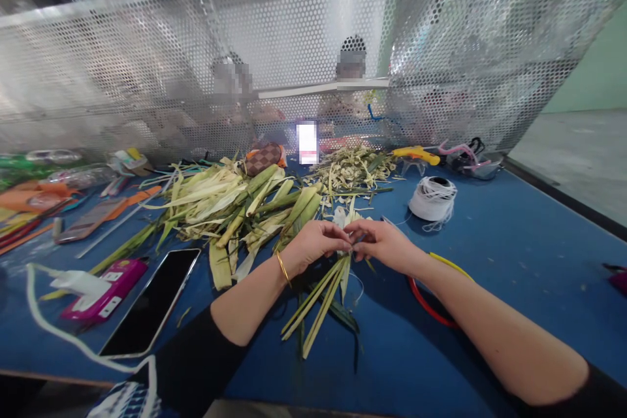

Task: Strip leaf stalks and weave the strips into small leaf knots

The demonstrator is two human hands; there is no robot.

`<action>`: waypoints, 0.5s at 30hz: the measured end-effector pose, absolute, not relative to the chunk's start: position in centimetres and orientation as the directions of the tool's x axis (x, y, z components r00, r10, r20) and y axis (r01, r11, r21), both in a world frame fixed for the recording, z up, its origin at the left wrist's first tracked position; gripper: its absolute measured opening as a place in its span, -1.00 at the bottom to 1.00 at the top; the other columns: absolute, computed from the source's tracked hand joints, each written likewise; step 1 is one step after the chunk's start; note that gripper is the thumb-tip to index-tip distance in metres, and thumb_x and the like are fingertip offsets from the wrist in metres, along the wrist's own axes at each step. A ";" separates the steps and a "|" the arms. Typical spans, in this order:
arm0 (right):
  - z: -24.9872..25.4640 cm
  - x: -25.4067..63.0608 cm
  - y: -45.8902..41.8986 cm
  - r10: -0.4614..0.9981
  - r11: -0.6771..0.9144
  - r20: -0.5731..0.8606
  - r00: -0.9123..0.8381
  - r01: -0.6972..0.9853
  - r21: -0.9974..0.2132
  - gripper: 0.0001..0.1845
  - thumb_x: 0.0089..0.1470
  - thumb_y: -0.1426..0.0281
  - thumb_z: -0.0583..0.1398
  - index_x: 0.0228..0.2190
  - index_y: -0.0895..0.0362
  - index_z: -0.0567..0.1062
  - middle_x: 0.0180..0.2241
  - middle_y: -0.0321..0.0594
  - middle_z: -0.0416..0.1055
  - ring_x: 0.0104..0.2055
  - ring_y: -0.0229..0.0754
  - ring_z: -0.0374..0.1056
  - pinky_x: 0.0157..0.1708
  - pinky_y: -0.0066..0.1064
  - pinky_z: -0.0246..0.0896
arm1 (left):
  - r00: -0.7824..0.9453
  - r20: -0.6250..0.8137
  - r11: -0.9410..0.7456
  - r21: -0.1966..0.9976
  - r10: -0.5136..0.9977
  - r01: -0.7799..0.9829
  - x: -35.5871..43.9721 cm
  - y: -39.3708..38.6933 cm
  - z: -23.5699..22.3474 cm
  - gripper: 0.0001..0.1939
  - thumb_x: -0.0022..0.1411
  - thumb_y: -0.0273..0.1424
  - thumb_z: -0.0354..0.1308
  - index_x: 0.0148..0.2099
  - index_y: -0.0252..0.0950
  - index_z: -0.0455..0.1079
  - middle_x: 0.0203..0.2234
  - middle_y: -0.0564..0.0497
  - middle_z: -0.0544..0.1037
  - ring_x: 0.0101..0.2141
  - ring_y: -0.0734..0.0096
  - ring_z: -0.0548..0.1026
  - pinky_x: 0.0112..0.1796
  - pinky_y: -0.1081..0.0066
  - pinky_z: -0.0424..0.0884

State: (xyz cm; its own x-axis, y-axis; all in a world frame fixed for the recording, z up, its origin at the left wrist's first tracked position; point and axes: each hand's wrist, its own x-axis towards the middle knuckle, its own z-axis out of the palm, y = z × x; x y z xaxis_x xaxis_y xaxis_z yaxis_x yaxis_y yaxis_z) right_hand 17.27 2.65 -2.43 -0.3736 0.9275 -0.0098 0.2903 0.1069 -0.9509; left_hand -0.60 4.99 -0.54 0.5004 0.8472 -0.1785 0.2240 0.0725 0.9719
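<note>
Left hand, right hand: grips pinched thread over stalks | spool stood on bench, beyond right forearm

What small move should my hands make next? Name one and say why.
Probably pull the white thread snug at the stalks: the left hand and right hand meet over their upper end, while a slack curl of thread shows beside them. The hands hide whether it circles them.

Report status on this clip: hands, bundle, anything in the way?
Left hand and right hand pinched at the husk bundle. Stalk ends splayed toward wearer. Leafy pile crowding left hand; string spool beyond right forearm.
</note>
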 end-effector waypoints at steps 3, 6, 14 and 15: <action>-2.4 17.5 2.8 0.937 0.071 -0.012 -0.350 0.222 -0.973 -0.76 -0.10 0.48 0.16 -0.29 0.13 0.41 -0.41 -0.31 0.43 -0.46 -0.26 0.44 -0.37 -0.37 0.37 | 0.493 -0.163 0.050 0.971 0.855 0.234 -0.7 5.0 -0.4 -0.79 -0.18 -0.34 0.33 -0.45 -0.37 0.47 -0.66 0.13 0.39 -0.65 0.66 0.15 -0.60 0.53 0.05; -2.5 17.7 2.9 0.937 0.060 -0.006 -0.350 0.179 -0.982 -0.79 -0.11 0.50 0.15 -0.33 0.12 0.40 -0.43 -0.33 0.43 -0.45 -0.27 0.43 -0.34 -0.34 0.38 | 0.486 -0.125 -0.013 0.962 0.865 0.272 -0.8 5.1 -0.4 -0.83 -0.13 -0.38 0.30 -0.44 -0.36 0.48 -0.65 0.11 0.42 -0.65 0.65 0.18 -0.58 0.54 0.10; -3.0 17.7 3.1 0.953 0.026 -0.005 -0.302 0.100 -0.995 -0.72 -0.19 0.54 0.18 -0.32 0.10 0.39 -0.47 -0.38 0.43 -0.42 -0.28 0.43 -0.30 -0.38 0.38 | 0.563 0.257 -0.574 0.643 0.785 0.507 -1.0 5.0 -1.1 -0.87 0.06 -0.50 0.15 -0.37 -0.26 0.52 -0.47 0.07 0.59 -0.43 0.48 0.48 -0.38 0.53 0.29; -3.0 17.7 3.1 0.957 0.021 -0.007 -0.290 0.093 -0.995 -0.72 -0.20 0.53 0.18 -0.33 0.10 0.39 -0.47 -0.38 0.43 -0.42 -0.28 0.43 -0.30 -0.38 0.38 | 0.582 0.301 -0.634 0.559 0.755 0.534 -1.0 5.0 -1.3 -0.87 0.08 -0.49 0.15 -0.36 -0.23 0.52 -0.46 0.08 0.59 -0.42 0.47 0.49 -0.38 0.54 0.29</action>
